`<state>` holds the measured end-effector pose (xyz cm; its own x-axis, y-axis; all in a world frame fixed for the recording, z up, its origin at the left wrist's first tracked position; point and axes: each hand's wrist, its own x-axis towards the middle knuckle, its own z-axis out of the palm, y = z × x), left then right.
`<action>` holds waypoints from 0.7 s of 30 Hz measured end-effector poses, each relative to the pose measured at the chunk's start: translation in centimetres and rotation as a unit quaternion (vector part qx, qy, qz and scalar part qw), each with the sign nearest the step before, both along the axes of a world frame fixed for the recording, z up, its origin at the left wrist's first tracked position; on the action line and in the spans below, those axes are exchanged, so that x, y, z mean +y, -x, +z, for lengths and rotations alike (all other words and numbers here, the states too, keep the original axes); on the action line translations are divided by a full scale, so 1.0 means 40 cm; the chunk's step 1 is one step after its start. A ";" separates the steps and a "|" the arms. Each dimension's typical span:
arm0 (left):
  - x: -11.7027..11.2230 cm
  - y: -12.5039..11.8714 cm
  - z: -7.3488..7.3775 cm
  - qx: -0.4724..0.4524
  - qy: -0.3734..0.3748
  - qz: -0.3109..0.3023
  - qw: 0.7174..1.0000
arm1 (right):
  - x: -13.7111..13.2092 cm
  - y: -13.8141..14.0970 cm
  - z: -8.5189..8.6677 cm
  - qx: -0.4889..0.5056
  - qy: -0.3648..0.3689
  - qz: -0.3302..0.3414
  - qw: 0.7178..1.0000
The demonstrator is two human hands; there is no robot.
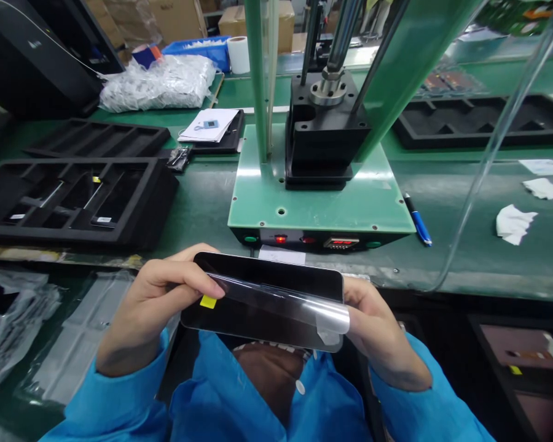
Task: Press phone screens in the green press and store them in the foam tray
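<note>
A phone-sized black glass panel (276, 273) with rounded corners is held level in front of my chest. Across it lies a clear protective film (299, 303), partly lifted and curled along its upper edge. My left hand (159, 291) grips the panel's left end, its thumb pressing on the film beside a yellow tab (208, 301). At the other end, my right hand (373, 316) is closed around the panel, with the curled film against its thumb; its fingers are mostly hidden behind. A whitish tab (328, 331) hangs from the film near the lower right corner.
Just beyond my hands stands a press with a green base (313, 212) and black block (325, 144). A black foam tray (142, 212) holding panels is at left. At right lie a blue pen (418, 220) and crumpled tissue (513, 224). A clear tube (488, 156) crosses the right side.
</note>
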<state>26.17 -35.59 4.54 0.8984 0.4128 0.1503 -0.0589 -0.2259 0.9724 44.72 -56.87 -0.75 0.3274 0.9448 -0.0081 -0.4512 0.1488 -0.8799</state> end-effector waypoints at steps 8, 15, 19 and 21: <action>-0.018 0.001 -0.012 -0.019 -0.183 0.082 0.979 | 0.005 -0.005 0.004 -0.001 0.011 -0.011 1.000; -0.056 0.038 -0.005 -0.079 -0.592 0.010 0.802 | 0.013 -0.013 -0.006 -0.020 0.070 -0.058 0.996; -0.074 0.016 0.044 -0.068 -0.281 -0.048 0.956 | 0.029 -0.013 -0.017 -0.041 0.097 -0.055 0.993; -0.063 -0.005 0.062 -0.010 -0.136 -0.057 0.989 | 0.038 -0.011 -0.015 -0.049 0.100 -0.050 0.992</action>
<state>26.38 -38.11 7.04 0.9321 0.2514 0.2606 -0.1177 -0.4703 0.8747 45.17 -55.36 -1.34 0.4287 0.8899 -0.1562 -0.3532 0.0059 -0.9355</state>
